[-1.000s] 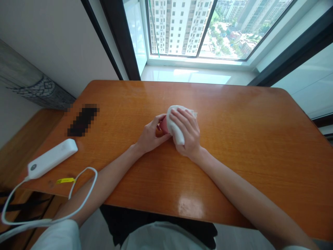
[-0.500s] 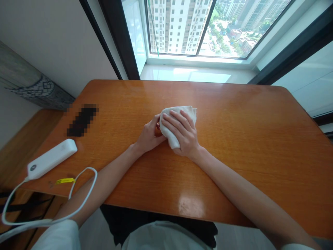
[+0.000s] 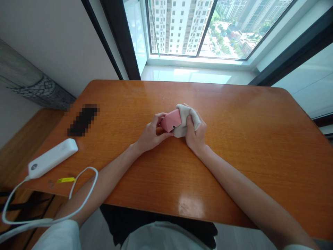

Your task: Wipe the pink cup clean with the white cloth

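A small pink box-like object (image 3: 171, 120) with a dark notch at its lower edge is between my hands, over the middle of the wooden table. My left hand (image 3: 154, 133) is closed on its left end, thumb below and fingers above. In my right hand (image 3: 197, 133) is a bunched white cloth (image 3: 185, 114), pressed against the right end of the pink object. The thumb lies over the cloth's near side, and most of the other fingers are hidden behind it. What exactly the pink object is, I cannot make out.
On the left of the wooden table (image 3: 247, 146) lies a white power strip (image 3: 53, 158) whose white cable (image 3: 95, 180) loops over my left forearm. A yellow tag (image 3: 66, 180) is on the cable. Behind it is a dark pixelated patch (image 3: 82, 121). A window stands beyond the far edge.
My right hand has turned and shifted right with the cloth, which covered the pink object before. The pink object now shows. My left hand has hardly moved.
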`<state>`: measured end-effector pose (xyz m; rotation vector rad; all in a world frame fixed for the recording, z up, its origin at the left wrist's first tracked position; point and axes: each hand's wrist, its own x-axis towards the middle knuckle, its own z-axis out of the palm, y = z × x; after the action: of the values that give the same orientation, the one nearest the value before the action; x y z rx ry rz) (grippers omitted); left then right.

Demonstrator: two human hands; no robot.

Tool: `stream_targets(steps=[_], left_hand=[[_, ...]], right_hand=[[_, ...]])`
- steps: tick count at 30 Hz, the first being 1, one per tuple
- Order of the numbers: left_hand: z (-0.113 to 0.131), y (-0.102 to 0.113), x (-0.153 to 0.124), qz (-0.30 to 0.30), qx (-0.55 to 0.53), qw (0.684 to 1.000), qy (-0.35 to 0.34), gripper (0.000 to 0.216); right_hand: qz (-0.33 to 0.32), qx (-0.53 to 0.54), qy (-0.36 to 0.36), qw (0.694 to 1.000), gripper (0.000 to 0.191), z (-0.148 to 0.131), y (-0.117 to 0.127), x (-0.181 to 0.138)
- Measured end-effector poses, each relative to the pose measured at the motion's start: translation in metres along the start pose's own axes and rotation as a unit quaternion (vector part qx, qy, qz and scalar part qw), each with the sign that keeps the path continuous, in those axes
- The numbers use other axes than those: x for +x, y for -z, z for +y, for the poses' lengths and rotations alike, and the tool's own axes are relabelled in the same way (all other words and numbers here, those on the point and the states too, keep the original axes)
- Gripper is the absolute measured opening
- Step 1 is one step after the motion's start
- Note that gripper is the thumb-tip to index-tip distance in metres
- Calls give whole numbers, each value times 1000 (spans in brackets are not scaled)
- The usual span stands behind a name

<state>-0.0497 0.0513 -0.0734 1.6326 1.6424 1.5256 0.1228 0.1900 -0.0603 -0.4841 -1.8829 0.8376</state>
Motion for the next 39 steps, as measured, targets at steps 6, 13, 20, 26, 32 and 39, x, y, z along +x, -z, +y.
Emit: stream_targets(steps=[6, 13, 20, 26, 32, 39], left_hand=[[-1, -4, -2, -47, 89, 994, -31, 70], [3, -1, -3, 20, 100, 992, -74, 60], [9, -1, -2, 33, 101, 993, -45, 73], [4, 0, -4, 9, 88, 996, -30, 79], [7, -2, -2, 22, 86, 996, -30, 76], [6, -1, -2, 32, 85, 996, -20, 81]], right_hand=[[-84, -120, 247, 958, 62, -8, 9, 0], [-137, -111, 261, 949, 65, -13, 6, 1], [28, 61, -152, 986, 53, 4, -6, 0], [-73, -17, 145, 987, 46, -10, 6, -1], [-16, 59, -19, 998, 45, -5, -3, 2], [30, 94, -191, 977, 51, 4, -5, 2]])
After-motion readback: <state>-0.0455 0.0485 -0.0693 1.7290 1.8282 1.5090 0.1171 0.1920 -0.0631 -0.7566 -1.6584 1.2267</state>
